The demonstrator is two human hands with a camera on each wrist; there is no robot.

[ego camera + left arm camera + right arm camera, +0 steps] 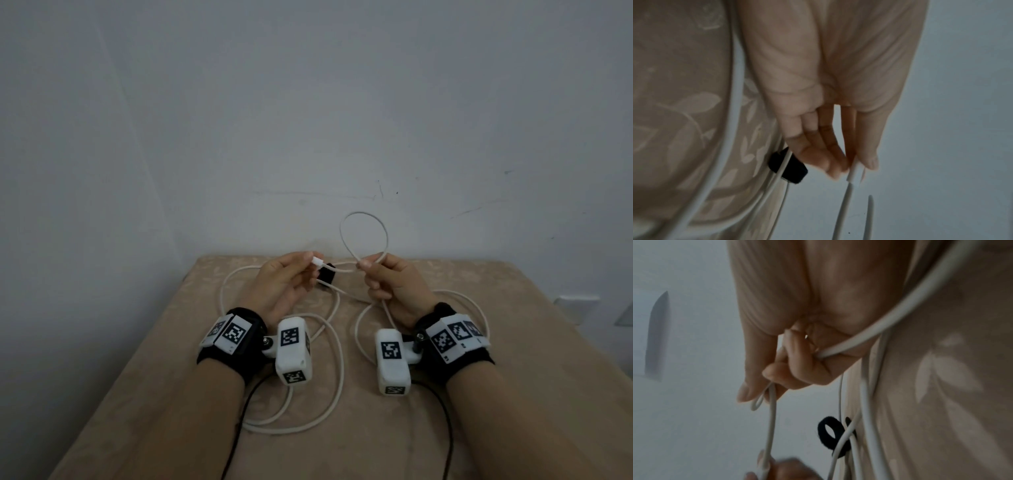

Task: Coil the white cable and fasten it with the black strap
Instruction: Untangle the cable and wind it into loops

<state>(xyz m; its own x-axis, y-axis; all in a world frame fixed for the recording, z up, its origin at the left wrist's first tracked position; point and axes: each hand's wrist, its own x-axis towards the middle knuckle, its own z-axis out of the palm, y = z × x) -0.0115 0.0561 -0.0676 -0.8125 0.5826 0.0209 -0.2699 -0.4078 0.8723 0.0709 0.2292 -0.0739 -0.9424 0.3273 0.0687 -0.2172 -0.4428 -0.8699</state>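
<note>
A long white cable [337,387] sprawls in loose loops over the beige table [513,342]. My left hand [284,281] pinches the cable's white plug end [318,261] between thumb and fingertips [838,164], raised above the table. My right hand [390,277] pinches the cable where one loop [363,236] crosses itself and stands up above the fingers; the thumb [748,391] presses the strands. The black strap [327,272] sits as a ring on the cable between the two hands, also visible as the strap [789,168] beside the left fingers and the strap [828,430] in the right wrist view.
A pale wall [308,120] rises right behind the table's far edge. Black wires [445,428] from the wrist cameras trail over the near part of the table. The table's left edge [144,359] drops off beside my left forearm.
</note>
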